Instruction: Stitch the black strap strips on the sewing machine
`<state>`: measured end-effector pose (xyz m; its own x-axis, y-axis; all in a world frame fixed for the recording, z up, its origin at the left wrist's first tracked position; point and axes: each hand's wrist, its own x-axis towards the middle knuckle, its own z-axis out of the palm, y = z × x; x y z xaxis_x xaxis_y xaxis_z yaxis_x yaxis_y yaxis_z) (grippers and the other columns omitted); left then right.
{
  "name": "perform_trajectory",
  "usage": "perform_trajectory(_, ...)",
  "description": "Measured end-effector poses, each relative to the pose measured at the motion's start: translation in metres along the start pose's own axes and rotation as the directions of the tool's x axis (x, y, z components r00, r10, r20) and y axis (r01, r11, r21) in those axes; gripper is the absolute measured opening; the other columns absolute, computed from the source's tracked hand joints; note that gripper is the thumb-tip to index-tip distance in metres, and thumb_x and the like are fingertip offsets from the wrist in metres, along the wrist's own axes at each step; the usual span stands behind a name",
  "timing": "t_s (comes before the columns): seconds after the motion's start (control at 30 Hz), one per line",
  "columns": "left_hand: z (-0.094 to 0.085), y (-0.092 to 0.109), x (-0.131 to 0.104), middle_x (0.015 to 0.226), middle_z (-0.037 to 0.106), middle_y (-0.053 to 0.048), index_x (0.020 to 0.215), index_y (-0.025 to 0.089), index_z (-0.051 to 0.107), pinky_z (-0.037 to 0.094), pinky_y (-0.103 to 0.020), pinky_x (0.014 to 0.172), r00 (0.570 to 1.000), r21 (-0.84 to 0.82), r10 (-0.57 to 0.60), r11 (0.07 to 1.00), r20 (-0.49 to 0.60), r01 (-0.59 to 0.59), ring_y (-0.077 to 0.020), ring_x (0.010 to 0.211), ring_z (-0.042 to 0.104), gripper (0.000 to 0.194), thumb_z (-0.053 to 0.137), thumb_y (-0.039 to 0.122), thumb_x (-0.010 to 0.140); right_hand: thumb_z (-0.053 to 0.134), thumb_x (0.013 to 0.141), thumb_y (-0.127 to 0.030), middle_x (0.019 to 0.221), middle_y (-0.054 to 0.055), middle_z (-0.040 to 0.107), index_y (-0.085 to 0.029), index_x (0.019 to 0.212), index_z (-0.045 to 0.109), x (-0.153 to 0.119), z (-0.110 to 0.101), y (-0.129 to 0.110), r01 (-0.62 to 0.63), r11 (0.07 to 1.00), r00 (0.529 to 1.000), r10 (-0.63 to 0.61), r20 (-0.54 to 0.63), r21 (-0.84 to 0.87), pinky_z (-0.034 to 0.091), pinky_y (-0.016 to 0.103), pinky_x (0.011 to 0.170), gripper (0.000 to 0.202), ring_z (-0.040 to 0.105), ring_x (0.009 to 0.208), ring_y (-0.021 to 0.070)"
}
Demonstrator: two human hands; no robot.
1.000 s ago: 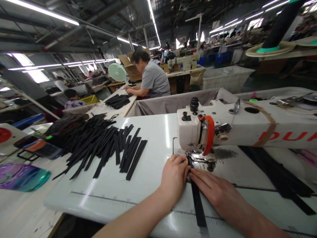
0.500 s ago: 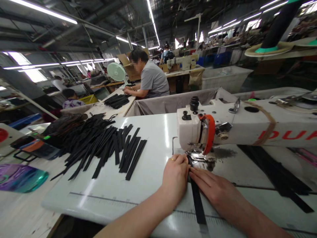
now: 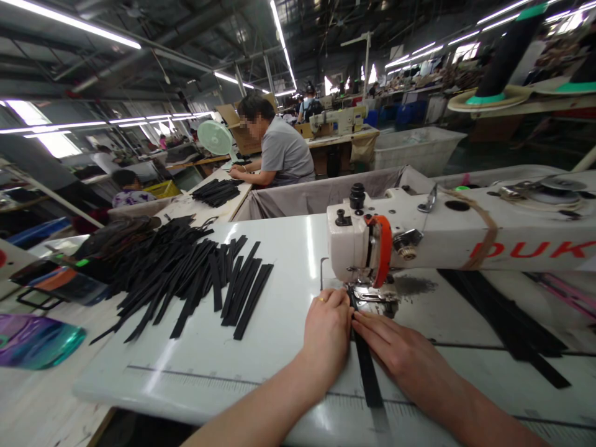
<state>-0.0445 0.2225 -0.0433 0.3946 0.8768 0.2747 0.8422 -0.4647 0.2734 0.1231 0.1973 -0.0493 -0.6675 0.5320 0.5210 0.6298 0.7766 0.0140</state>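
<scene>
A black fabric strip (image 3: 367, 372) runs from under the needle area of a white sewing machine (image 3: 419, 226) toward the table's front edge. My left hand (image 3: 328, 326) presses on the strip's left side just before the presser foot (image 3: 365, 295), its fingers bent and closed together. From the right, my right hand (image 3: 395, 341) pinches the same strip with its fingers held together. The fingertips of both hands almost meet there. An orange guard (image 3: 384, 248) stands above the needle, which I cannot make out.
A heap of black strips (image 3: 186, 273) lies left on the white table (image 3: 288, 298). More strips (image 3: 505, 316) lie under the machine arm. A purple-teal bottle (image 3: 41, 341) is at far left. Across the way, a person (image 3: 284, 149) works beside a green fan (image 3: 215, 138).
The view has shifted slightly. The strip's near end sits a little farther from me, closer to the machine. Both hands keep the same hold on it.
</scene>
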Motion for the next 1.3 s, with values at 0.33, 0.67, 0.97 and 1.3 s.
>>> perform_trajectory(0.33, 0.004, -0.005, 0.004, 0.107, 0.066, -0.008, 0.091, 0.016, 0.064, 0.051, -0.041, 0.087, 0.997, -0.108, -0.038, 0.994, -0.063, 0.031, -0.0227, 0.096, 0.057, 0.018, 0.047, 0.011, 0.095, 0.042, 0.084, 0.003, 0.116, 0.013, 0.068, -0.01, 0.121, 0.062, 0.002, 0.004, 0.004, -0.062, 0.997, 0.998, 0.062, 0.002, 0.049, 0.057, 0.034, 0.091, 0.044, 0.063, 0.11, 0.0219)
perform_trajectory(0.67, 0.006, -0.008, 0.005, 0.113, 0.066, -0.009, 0.098, 0.013, 0.065, 0.051, -0.042, 0.092, 0.995, -0.171, -0.057, 0.984, -0.081, 0.042, -0.024, 0.102, 0.054, 0.019, 0.046, 0.01, 0.094, 0.043, 0.089, -0.006, 0.106, 0.011, 0.069, -0.012, 0.109, 0.067, 0.003, -0.001, 0.013, -0.04, 0.988, 0.999, 0.041, 0.002, 0.147, 0.058, 0.037, 0.085, 0.032, 0.064, 0.101, 0.0235)
perform_trajectory(0.97, 0.002, -0.007, 0.006, 0.115, 0.066, -0.01, 0.098, 0.014, 0.065, 0.051, -0.043, 0.094, 0.997, -0.17, -0.062, 0.984, -0.047, 0.053, -0.024, 0.102, 0.055, 0.019, 0.046, 0.01, 0.094, 0.046, 0.09, -0.01, 0.095, 0.007, 0.07, -0.019, 0.098, 0.07, 0.001, -0.006, 0.017, -0.026, 0.965, 0.999, 0.018, 0.031, 0.262, 0.057, 0.034, 0.08, 0.027, 0.064, 0.092, 0.0206)
perform_trajectory(1.3, -0.004, -0.012, -0.001, 0.114, 0.069, -0.006, 0.094, 0.016, 0.071, 0.051, -0.04, 0.094, 0.996, -0.323, -0.081, 0.944, -0.047, 0.061, -0.0225, 0.102, 0.058, 0.017, 0.057, 0.008, 0.089, 0.045, 0.091, -0.011, 0.102, 0.008, 0.07, -0.017, 0.106, 0.067, 0.006, 0.001, 0.024, -0.065, 0.986, 0.998, 0.062, 0.021, 0.156, 0.055, 0.039, 0.087, 0.028, 0.063, 0.096, 0.0216)
